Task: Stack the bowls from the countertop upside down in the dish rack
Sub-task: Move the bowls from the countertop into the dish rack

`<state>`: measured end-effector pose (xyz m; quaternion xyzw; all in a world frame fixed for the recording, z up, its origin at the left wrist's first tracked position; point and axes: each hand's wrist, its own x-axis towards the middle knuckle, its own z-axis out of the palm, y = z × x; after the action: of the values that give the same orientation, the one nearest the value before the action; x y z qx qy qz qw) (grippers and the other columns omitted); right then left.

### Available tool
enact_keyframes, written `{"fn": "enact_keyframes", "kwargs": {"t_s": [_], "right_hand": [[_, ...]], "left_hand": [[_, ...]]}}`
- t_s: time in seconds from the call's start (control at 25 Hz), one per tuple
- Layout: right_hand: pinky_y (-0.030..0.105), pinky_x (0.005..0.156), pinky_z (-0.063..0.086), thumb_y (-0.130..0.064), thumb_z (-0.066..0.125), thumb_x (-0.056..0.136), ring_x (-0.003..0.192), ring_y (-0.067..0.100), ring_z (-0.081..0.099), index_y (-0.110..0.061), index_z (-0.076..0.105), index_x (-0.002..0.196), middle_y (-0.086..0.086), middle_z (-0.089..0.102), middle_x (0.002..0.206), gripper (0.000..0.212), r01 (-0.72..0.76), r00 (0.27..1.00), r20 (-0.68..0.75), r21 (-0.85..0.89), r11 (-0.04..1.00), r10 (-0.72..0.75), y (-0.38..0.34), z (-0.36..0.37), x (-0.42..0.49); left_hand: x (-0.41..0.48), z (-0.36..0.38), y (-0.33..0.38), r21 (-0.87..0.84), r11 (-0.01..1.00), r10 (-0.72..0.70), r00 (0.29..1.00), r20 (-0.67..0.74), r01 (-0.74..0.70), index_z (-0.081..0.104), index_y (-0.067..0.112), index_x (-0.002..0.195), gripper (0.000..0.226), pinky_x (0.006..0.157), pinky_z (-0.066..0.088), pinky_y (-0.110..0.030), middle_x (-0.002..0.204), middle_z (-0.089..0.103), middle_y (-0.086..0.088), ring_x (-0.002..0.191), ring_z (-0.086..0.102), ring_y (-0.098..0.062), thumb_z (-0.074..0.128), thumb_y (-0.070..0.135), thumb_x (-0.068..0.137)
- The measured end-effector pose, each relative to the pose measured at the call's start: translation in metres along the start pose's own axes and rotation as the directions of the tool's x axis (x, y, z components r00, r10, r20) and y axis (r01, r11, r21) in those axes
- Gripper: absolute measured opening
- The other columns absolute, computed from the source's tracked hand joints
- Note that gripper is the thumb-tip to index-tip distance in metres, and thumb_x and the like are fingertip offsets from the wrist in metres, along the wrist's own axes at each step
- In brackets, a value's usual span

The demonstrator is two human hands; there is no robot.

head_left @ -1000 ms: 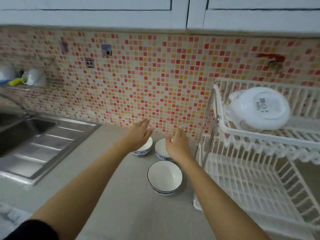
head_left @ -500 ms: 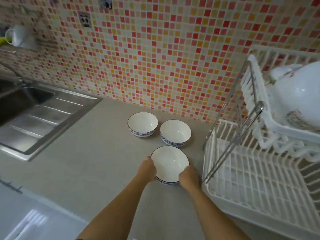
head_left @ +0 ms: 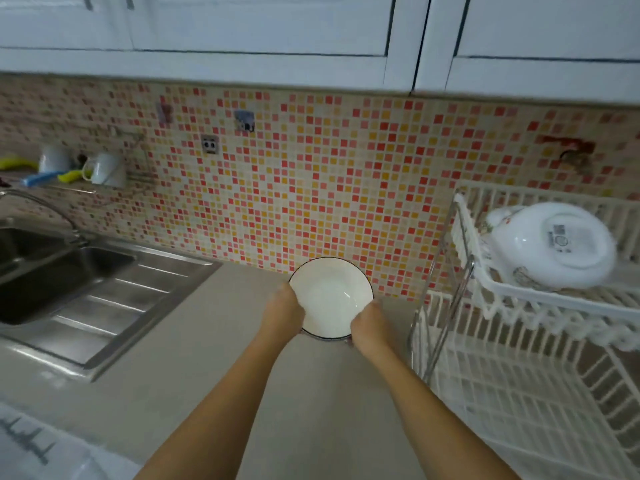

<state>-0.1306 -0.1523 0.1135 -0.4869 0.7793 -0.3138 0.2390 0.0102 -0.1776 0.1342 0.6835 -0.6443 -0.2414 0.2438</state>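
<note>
A white bowl [head_left: 330,296] with a thin dark rim is held up off the countertop [head_left: 194,368], its open side tilted toward me. My left hand [head_left: 282,311] grips its left edge and my right hand [head_left: 369,325] grips its right edge. The held bowl and my hands hide the two other bowls. The white two-tier dish rack [head_left: 526,386] stands to the right of my hands; its lower tier has nothing in it, and its upper tier carries a large white dish [head_left: 557,244] lying upside down.
A steel sink [head_left: 52,268] with a drainboard and a curved tap lies at the left. The mosaic tile wall runs behind the counter, with a small shelf of cups at far left. White cupboards hang above.
Both hands closed on the nearest bowl and raised it off the counter, tilting its opening toward me. The view has swung upward, and the two far bowls are now hidden.
</note>
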Motion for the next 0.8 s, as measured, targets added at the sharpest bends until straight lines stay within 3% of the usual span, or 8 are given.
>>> {"fn": "enact_keyframes", "kwargs": {"t_s": [0.08, 0.16, 0.36, 0.52, 0.64, 0.72, 0.8], "right_hand": [[0.038, 0.074, 0.052, 0.001, 0.04, 0.09, 0.1, 0.036, 0.062, 0.003, 0.036, 0.13, 0.019, 0.06, 0.117, 0.039, 0.106, 0.991, -0.088, 0.021, 0.994, -0.103, -0.033, -0.024, -0.018], [0.033, 0.074, 0.05, 0.001, 0.039, 0.092, 0.102, 0.034, 0.061, 0.002, 0.036, 0.131, 0.019, 0.059, 0.119, 0.039, 0.2, 0.964, -0.184, 0.026, 0.98, -0.192, -0.062, -0.051, -0.038], [0.018, 0.048, 0.036, -0.006, 0.038, 0.095, 0.084, 0.023, 0.056, 0.0, 0.036, 0.129, 0.017, 0.06, 0.113, 0.034, 0.361, 0.868, -0.372, 0.02, 0.932, -0.328, -0.099, -0.129, -0.071], [0.019, 0.045, 0.029, -0.009, 0.035, 0.097, 0.079, 0.024, 0.054, -0.001, 0.038, 0.12, 0.016, 0.058, 0.105, 0.024, 0.41, 0.799, -0.464, -0.047, 0.911, -0.383, -0.087, -0.194, -0.082], [0.024, 0.043, 0.031, -0.011, 0.034, 0.097, 0.063, 0.02, 0.049, -0.002, 0.039, 0.111, 0.012, 0.054, 0.088, 0.018, 0.435, 0.766, -0.505, -0.048, 0.899, -0.398, -0.054, -0.249, -0.082], [0.03, 0.049, 0.046, -0.016, 0.037, 0.095, 0.063, 0.017, 0.051, -0.005, 0.039, 0.111, 0.008, 0.053, 0.085, 0.02, 0.411, 0.789, -0.513, 0.028, 0.911, -0.34, -0.026, -0.292, -0.075], [0.04, 0.071, 0.054, -0.022, 0.041, 0.093, 0.081, 0.022, 0.057, -0.007, 0.041, 0.117, 0.007, 0.055, 0.099, 0.028, 0.378, 0.813, -0.514, 0.109, 0.919, -0.273, 0.005, -0.334, -0.065]], "left_hand": [[-0.014, -0.04, 0.018, -0.062, 0.995, 0.069, 0.99, -0.12, -0.077, 0.041, -0.003, 0.124, 0.035, 0.077, 0.043, -0.04, 0.12, 0.055, -0.025, 0.105, 0.055, -0.04, 0.033, -0.005, 0.09], [-0.027, -0.076, 0.038, -0.11, 0.985, 0.108, 0.971, -0.213, -0.134, 0.042, -0.002, 0.124, 0.034, 0.075, 0.045, -0.041, 0.117, 0.058, -0.024, 0.101, 0.056, -0.037, 0.033, -0.003, 0.091], [-0.069, -0.133, 0.096, -0.156, 0.934, 0.256, 0.906, -0.339, -0.322, 0.042, 0.002, 0.121, 0.027, 0.051, 0.037, -0.026, 0.1, 0.058, -0.017, 0.078, 0.05, -0.025, 0.034, 0.003, 0.095], [-0.097, -0.133, 0.148, -0.144, 0.901, 0.33, 0.86, -0.389, -0.41, 0.04, 0.004, 0.123, 0.027, 0.045, 0.033, -0.025, 0.103, 0.057, -0.02, 0.075, 0.051, -0.027, 0.033, 0.006, 0.096], [-0.112, -0.107, 0.196, -0.172, 0.865, 0.374, 0.833, -0.407, -0.472, 0.04, 0.006, 0.12, 0.026, 0.042, 0.032, -0.025, 0.094, 0.054, -0.017, 0.064, 0.049, -0.022, 0.033, 0.006, 0.096], [-0.122, -0.081, 0.232, -0.194, 0.836, 0.412, 0.821, -0.395, -0.513, 0.041, 0.006, 0.118, 0.024, 0.041, 0.029, -0.023, 0.092, 0.053, -0.016, 0.056, 0.043, -0.015, 0.034, 0.007, 0.096], [-0.131, -0.052, 0.266, -0.221, 0.795, 0.462, 0.799, -0.384, -0.566, 0.041, 0.003, 0.119, 0.025, 0.04, 0.027, -0.023, 0.089, 0.056, -0.018, 0.052, 0.04, -0.014, 0.034, 0.006, 0.095]]}}
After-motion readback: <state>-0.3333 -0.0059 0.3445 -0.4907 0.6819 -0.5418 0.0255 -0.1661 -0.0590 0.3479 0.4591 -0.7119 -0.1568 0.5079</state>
